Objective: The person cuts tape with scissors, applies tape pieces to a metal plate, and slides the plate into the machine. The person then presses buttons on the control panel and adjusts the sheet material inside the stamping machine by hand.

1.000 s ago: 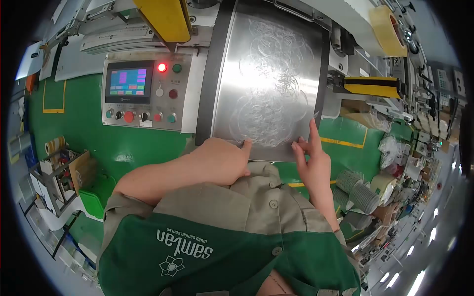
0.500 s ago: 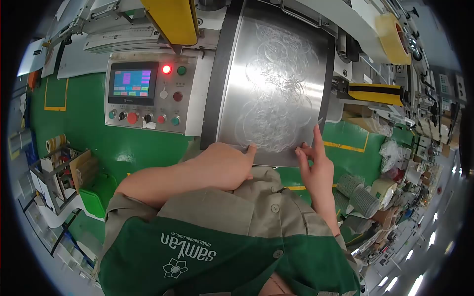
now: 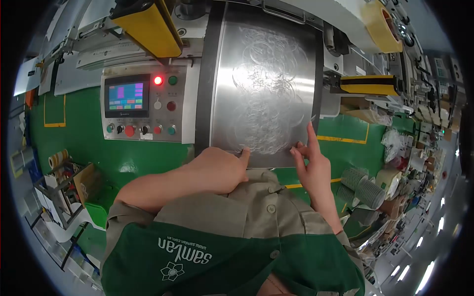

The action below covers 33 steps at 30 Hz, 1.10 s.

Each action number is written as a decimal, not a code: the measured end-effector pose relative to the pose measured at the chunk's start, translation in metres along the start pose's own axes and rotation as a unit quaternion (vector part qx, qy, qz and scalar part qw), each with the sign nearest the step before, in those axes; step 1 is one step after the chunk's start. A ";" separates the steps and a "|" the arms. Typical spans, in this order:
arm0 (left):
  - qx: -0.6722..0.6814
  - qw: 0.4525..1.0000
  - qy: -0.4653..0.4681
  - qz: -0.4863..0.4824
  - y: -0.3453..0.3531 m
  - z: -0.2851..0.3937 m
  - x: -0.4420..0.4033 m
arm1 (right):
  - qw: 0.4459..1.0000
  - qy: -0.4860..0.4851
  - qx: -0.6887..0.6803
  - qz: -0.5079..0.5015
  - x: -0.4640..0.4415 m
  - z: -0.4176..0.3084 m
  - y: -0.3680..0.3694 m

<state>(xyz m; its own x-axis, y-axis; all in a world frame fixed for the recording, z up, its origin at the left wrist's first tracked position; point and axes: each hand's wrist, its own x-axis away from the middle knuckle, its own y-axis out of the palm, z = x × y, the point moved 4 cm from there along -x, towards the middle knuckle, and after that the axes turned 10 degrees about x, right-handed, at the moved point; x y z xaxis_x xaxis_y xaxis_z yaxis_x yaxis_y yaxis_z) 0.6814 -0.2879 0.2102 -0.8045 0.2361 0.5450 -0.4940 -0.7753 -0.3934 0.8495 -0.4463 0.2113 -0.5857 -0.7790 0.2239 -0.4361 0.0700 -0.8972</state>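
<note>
A shiny metal plate point(image 3: 229, 64) in a dark frame lies in front of me, its middle covered with overlapping circular marks. My left hand point(image 3: 222, 167) is at its near edge, one digit resting on the metal and the other fingers curled; whatever they may hold is hidden. At the near right corner is my right hand point(image 3: 316, 163), its index finger stretched along the plate's right side and its thumb apart. A tiny pale sliver shows by that index fingertip, too small to name.
Left of the plate stands a control panel point(image 3: 185, 106) with a lit screen point(image 3: 126, 96), a glowing red lamp point(image 3: 158, 80) and several buttons. Yellow-and-black machine parts point(image 3: 148, 29) flank the plate. A roll of tape point(image 3: 382, 27) hangs at upper right. Mesh rolls point(image 3: 365, 187) stand on the green floor.
The whole view has shifted slightly, so plate and panel appear a little further left. Both hands keep nearly the same places and poses against the plate.
</note>
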 end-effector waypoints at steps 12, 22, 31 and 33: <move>-0.015 1.000 0.002 0.001 -0.002 0.003 -0.003 | 1.000 0.005 -0.014 0.009 0.000 -0.001 -0.002; -0.020 0.999 -0.010 -0.023 -0.004 0.006 -0.007 | 1.000 -0.010 0.001 0.011 0.001 0.002 -0.001; 0.020 1.000 -0.004 -0.015 -0.007 0.002 -0.006 | 1.000 0.001 -0.002 0.002 0.000 -0.001 -0.001; 0.010 1.000 -0.001 -0.024 -0.007 0.001 -0.007 | 1.000 0.001 -0.009 0.006 0.000 -0.001 -0.001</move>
<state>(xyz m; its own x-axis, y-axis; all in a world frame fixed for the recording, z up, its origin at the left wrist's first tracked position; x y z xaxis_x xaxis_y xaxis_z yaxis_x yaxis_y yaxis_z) 0.6907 -0.2848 0.2103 -0.7791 0.2727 0.5644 -0.5259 -0.7743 -0.3519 0.8488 -0.4456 0.2127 -0.5921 -0.7773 0.2127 -0.4407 0.0913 -0.8930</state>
